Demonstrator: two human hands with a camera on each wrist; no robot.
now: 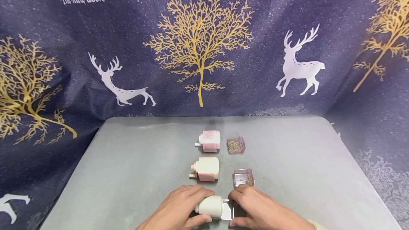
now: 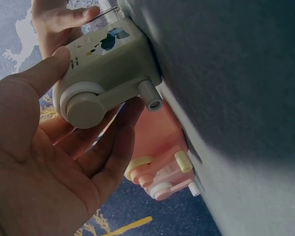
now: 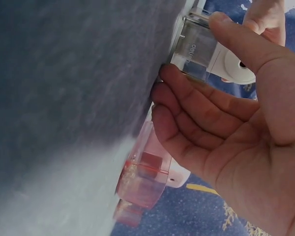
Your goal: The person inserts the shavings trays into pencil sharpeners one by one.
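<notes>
A cream crank pencil sharpener [image 1: 210,206] lies near the table's front edge. My left hand [image 1: 182,205] grips its body from the left, thumb on one side and fingers on the other. In the left wrist view its crank handle [image 2: 150,96] points toward the palm side. From the sharpener's right end a clear shavings drawer [image 3: 194,46] sticks partway out. My right hand [image 1: 258,207] pinches the drawer's outer end between thumb and fingers. Little or nothing shows inside the clear drawer.
Beyond the hands stand a cream-and-pink sharpener [image 1: 207,169] and, farther back, a pink sharpener [image 1: 211,141]. To their right sit two pinkish see-through drawers, the near drawer [image 1: 239,173] and the far drawer [image 1: 236,146], both with shavings. A patterned cloth [image 1: 223,109] hangs behind the grey table [image 1: 127,166].
</notes>
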